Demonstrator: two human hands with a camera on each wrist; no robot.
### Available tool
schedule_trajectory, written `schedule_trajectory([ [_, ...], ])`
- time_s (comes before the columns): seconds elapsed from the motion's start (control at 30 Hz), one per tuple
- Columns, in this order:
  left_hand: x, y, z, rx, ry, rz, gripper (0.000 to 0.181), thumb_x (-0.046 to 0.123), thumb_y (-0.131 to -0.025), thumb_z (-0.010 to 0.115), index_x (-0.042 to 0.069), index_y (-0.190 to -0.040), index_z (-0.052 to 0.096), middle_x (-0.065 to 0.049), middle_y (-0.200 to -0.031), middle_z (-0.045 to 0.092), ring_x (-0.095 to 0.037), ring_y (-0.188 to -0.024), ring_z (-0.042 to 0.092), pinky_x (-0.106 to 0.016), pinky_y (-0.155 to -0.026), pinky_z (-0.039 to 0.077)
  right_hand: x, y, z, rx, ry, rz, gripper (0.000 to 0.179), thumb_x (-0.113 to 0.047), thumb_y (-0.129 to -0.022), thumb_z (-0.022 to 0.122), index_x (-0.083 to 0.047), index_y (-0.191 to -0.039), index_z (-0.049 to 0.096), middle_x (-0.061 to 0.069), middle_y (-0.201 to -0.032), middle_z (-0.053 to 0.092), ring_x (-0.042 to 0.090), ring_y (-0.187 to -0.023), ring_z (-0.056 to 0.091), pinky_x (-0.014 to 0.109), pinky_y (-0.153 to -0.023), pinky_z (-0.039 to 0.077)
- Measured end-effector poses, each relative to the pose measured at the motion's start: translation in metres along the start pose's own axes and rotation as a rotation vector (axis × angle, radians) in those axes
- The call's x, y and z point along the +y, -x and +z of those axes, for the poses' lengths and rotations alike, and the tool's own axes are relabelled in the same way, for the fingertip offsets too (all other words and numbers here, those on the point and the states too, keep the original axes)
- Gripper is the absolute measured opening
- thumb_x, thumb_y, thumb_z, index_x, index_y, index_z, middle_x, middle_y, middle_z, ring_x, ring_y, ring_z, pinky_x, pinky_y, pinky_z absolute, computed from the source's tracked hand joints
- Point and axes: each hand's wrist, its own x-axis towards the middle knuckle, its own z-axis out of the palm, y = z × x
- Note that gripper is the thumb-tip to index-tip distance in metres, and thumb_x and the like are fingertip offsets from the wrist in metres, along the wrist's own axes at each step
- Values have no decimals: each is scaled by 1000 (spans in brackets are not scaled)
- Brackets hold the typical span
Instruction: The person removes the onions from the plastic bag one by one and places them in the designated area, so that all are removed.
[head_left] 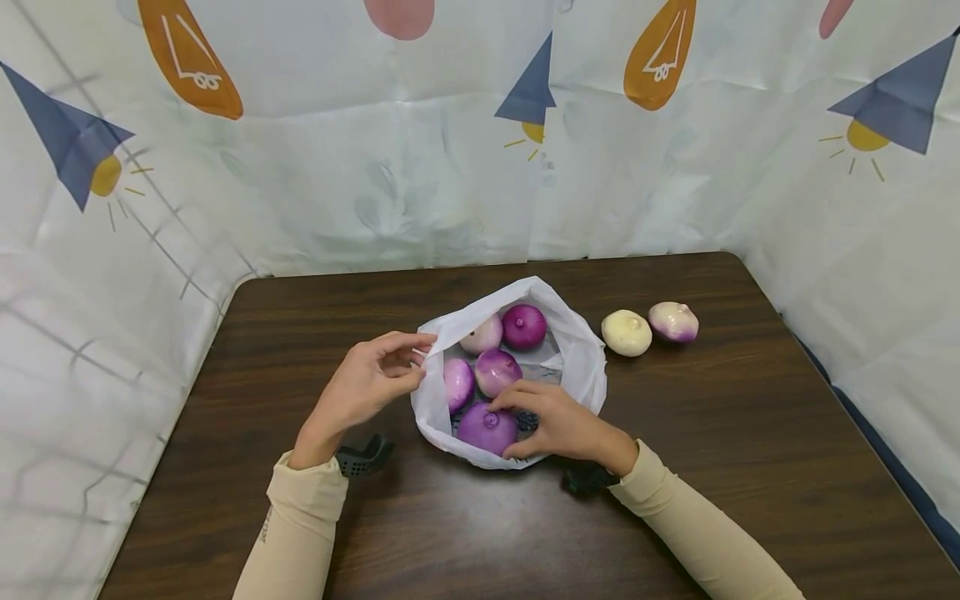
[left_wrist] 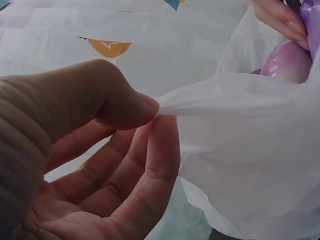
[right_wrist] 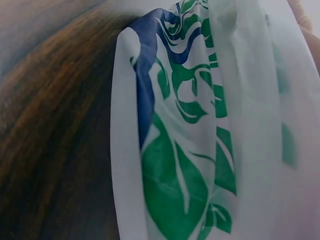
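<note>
A white plastic bag [head_left: 585,367] stands with its mouth spread wide, several onions inside. My left hand [head_left: 367,379] is at the bag's left rim; in the left wrist view its thumb and forefinger pinch the plastic. Reaching in over the near right side, my right hand [head_left: 558,421] grips a large purple onion [head_left: 486,432] between thumb and fingers. Behind it lie a glossy purple onion [head_left: 498,372], a dark magenta onion [head_left: 524,326], a pale pink onion [head_left: 483,335] and a lilac onion [head_left: 457,384]. Green and blue print [right_wrist: 175,180] covers the bag's side in the right wrist view.
To the bag's right, a cream-white onion [head_left: 627,333] and a white onion with a purple end [head_left: 673,322] lie side by side on the dark wooden table [head_left: 720,467]. A patterned white curtain [head_left: 450,183] hangs behind the table and along its sides.
</note>
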Motion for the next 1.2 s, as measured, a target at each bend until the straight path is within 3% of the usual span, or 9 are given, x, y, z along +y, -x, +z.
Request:
schedule_trajectory([
  [0.53, -1, 2, 3, 7, -27, 15, 40, 3, -91, 70, 8, -131, 70, -13, -125, 70, -10, -101, 70, -13, -86, 58, -1, 3, 6, -23, 38, 0, 62, -29, -74, 95, -17, -129, 67, 1, -126, 68, 15, -114, 66, 29, -96, 60],
  [0.83, 0, 0, 3, 7, -22, 27, 40, -1, -91, 70, 4, -130, 70, -14, -130, 70, -22, -105, 70, -13, -89, 57, -2, 3, 5, -14, 73, -20, 63, -29, -74, 95, -15, -129, 68, 2, -125, 69, 15, -115, 68, 29, -96, 61],
  [1.2, 2, 0, 3, 13, -42, 36, 39, 2, -91, 70, 7, -130, 70, -11, -130, 71, -18, -104, 71, -14, -88, 58, 1, 4, -6, 30, 14, -39, 63, -26, -75, 93, -17, -131, 65, -1, -127, 68, 14, -115, 66, 31, -95, 60],
])
